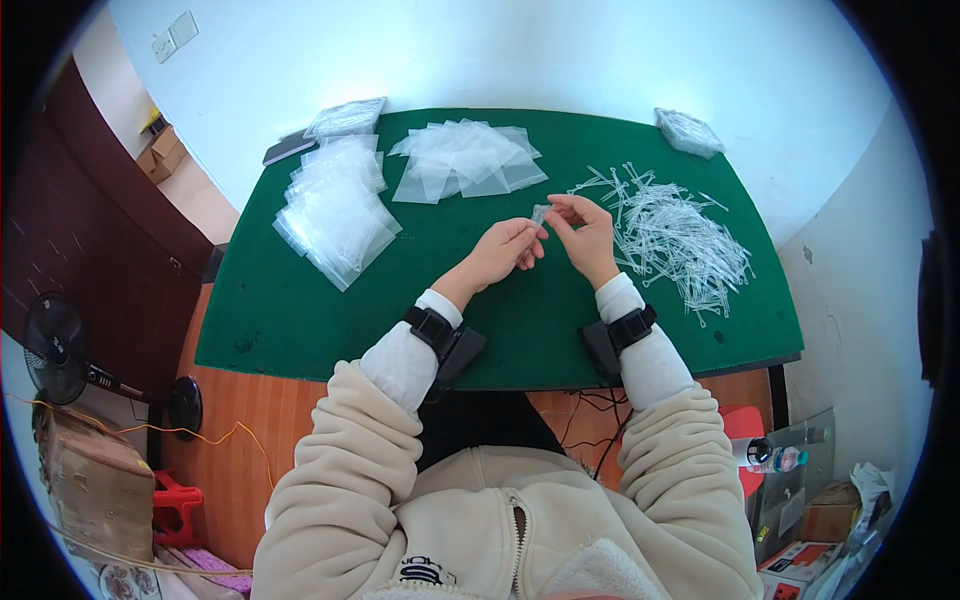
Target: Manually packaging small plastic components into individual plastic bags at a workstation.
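Note:
Over the middle of the green table, my left hand and my right hand meet with curled fingers. Between the fingertips sits a small bundle of clear plastic sticks. Both hands grip it, and most of its length is hidden by the fingers. Just right of my right hand spreads a loose heap of clear plastic sticks with ringed ends. Beyond my left hand, flat clear plastic bags lie fanned out. Another overlapping pile of clear bags lies at the left.
Packed clear bags rest at the table's far left by a dark flat object. Another packed clear bag lies at the far right. The white wall borders the green table. A black fan stands at left.

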The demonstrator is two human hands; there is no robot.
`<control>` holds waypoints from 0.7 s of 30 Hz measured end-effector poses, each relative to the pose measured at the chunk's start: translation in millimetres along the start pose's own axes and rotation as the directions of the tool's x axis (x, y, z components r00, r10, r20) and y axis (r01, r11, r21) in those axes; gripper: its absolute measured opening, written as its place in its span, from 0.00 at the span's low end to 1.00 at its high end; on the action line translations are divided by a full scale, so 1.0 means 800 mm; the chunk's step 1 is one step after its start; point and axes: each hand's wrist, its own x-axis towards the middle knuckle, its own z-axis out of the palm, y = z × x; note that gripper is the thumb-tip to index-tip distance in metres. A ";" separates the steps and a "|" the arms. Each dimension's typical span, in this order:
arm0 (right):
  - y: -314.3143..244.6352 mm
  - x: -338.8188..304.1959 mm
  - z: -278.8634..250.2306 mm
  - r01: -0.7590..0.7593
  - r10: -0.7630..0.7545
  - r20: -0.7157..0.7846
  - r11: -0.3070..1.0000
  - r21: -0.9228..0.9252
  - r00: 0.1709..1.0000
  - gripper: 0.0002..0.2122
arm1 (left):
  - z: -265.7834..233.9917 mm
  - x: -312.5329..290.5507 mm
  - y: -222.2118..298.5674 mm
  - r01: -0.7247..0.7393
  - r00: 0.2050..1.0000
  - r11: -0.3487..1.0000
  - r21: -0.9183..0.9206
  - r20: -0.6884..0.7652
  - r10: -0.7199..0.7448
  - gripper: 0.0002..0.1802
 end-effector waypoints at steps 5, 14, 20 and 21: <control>0.001 0.000 -0.001 -0.024 0.024 0.033 0.999 0.022 0.999 0.07 | 0.000 0.000 0.000 -0.012 1.000 1.000 0.000 0.022 0.012 0.12; 0.000 0.001 0.000 0.013 -0.013 0.040 1.000 -0.012 0.999 0.06 | 0.001 0.000 -0.005 -0.056 0.998 0.997 0.051 -0.033 0.057 0.10; -0.008 -0.002 0.001 0.044 -0.045 0.051 0.998 0.035 0.998 0.07 | 0.002 -0.004 0.001 -0.191 0.974 0.903 0.384 -0.044 0.224 0.09; -0.007 -0.003 0.000 0.040 -0.042 0.072 0.999 0.027 0.997 0.07 | 0.002 -0.003 0.000 -0.173 0.978 0.910 0.376 -0.047 0.205 0.09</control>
